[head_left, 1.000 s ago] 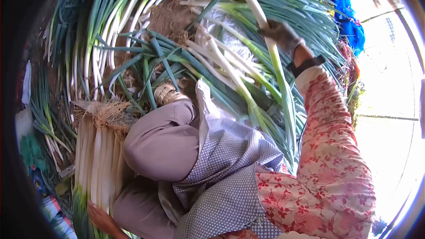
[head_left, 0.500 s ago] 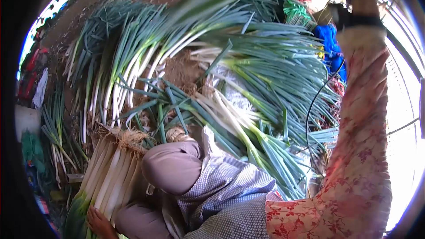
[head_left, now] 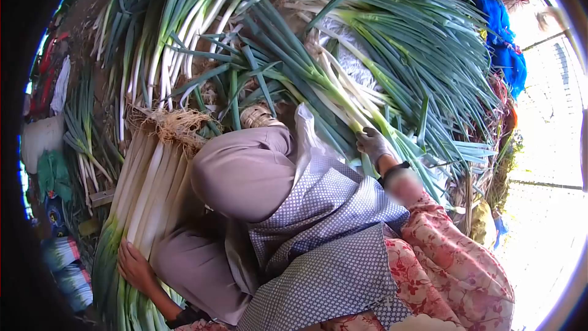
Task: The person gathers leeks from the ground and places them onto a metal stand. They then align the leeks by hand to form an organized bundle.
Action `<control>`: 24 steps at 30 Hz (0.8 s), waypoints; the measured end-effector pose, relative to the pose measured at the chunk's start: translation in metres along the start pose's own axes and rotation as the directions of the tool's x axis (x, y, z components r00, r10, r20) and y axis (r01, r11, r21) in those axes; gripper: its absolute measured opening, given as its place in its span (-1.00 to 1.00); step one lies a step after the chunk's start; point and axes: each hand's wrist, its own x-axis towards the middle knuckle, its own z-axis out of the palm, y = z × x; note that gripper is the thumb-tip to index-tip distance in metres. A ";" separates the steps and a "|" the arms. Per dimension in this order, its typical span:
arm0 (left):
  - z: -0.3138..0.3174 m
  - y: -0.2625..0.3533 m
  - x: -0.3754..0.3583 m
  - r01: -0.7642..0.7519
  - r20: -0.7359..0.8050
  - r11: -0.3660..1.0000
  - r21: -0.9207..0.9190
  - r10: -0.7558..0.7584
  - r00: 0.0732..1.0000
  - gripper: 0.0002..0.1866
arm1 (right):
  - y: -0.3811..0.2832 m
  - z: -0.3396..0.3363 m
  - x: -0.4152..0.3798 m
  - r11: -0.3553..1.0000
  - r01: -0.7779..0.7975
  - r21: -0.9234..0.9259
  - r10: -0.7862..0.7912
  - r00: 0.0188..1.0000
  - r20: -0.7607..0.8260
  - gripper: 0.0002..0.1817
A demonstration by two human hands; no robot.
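My left hand (head_left: 136, 265) lies flat across a bundle of thick green onions (head_left: 150, 190), beside my left knee. Its fingers are stretched over the stalks, where white turns to green. At the bundle's upper end, the tangled roots (head_left: 174, 125) stick out. My right hand (head_left: 373, 146), in a grey glove, is closed around green onion stalks (head_left: 343, 101) in the pile to the right of my knees. How many stalks it grips is hidden by the fingers.
More green onions (head_left: 422, 43) fan out in a wide heap ahead and to the right. A smaller bunch (head_left: 86, 141) lies at the left. Blue netting (head_left: 505, 55) hangs at the right, near a wire mesh wall (head_left: 551, 147). A white container (head_left: 43, 144) stands far left.
My right arm has come down from high at the upper right to the pile. A blurred green onion in the air at the top is gone from view. The left hand still rests on the bundle.
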 end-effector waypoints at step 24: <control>-0.013 0.010 -0.004 0.001 0.030 0.999 0.032 -0.002 1.000 -0.65 | -0.059 -0.001 0.183 0.720 0.438 -0.538 -0.403 0.895 0.188 -0.79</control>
